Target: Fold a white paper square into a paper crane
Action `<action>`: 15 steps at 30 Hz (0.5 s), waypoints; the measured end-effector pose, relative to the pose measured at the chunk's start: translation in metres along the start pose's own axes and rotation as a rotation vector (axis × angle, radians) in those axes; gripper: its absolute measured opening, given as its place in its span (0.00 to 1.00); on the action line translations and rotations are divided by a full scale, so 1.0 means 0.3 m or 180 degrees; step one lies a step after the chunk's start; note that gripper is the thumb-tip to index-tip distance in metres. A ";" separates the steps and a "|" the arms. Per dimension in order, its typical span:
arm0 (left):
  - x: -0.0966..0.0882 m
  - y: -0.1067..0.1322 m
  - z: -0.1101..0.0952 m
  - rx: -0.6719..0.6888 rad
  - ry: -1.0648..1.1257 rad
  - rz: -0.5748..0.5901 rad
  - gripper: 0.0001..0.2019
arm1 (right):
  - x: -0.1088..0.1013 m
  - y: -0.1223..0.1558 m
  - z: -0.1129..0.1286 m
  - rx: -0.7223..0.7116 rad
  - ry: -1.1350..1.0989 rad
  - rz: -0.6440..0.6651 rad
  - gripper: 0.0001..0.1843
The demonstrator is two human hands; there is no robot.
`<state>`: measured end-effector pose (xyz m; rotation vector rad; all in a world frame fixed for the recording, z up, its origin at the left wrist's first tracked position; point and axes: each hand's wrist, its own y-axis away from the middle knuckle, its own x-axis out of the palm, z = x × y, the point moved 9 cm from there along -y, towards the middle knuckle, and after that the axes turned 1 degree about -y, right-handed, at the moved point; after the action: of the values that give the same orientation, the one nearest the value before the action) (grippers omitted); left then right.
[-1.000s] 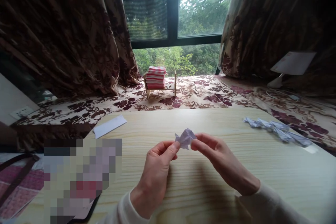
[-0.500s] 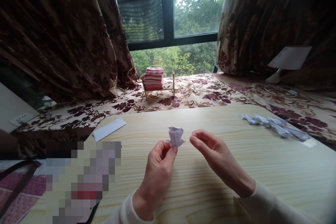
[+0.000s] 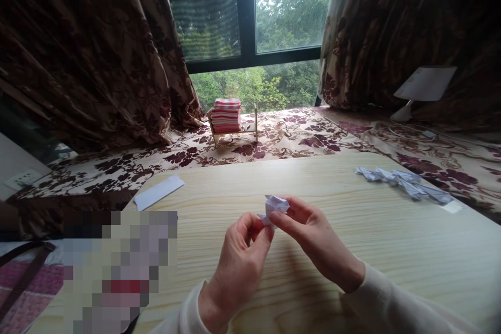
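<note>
A small folded white paper figure (image 3: 276,203) is held up above the wooden table (image 3: 219,188), with pointed corners showing at its top and left side. My left hand (image 3: 240,261) pinches its lower end between thumb and index finger. From the right, my right hand (image 3: 317,237) grips the upper part, its thumb in front and fingers behind. The fingertips cover part of the folds.
Several folded paper pieces (image 3: 405,181) lie at the table's right back. A flat white paper strip (image 3: 159,192) lies at the left back. Beyond the table, a small rack (image 3: 235,134) holds folded striped cloths (image 3: 226,115); a lamp (image 3: 425,86) stands farther right.
My right hand has moved left and closed on the paper figure, which now tilts to the right. My left hand keeps its pinch, slightly farther right.
</note>
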<state>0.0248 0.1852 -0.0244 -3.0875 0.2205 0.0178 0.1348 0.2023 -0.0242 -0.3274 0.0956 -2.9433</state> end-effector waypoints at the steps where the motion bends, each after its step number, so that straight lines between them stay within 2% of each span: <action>1: 0.002 0.000 0.003 -0.0017 -0.0012 0.0004 0.12 | 0.001 0.000 0.001 -0.0007 -0.0013 0.0032 0.16; 8: 0.021 -0.002 0.033 -0.0410 0.0419 0.0034 0.13 | -0.001 -0.001 0.007 -0.0009 -0.0176 -0.0042 0.15; 12: 0.011 -0.003 0.028 -0.0340 0.0301 0.0005 0.13 | 0.011 -0.002 0.013 0.0028 -0.0091 0.0114 0.15; 15: -0.003 -0.006 0.028 -0.0224 0.0186 -0.0037 0.11 | -0.015 -0.005 0.008 0.0092 0.0099 0.0119 0.15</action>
<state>0.0242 0.1876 -0.0327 -3.1621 0.2088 -0.0664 0.1394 0.2046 -0.0228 -0.2726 0.0625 -2.9105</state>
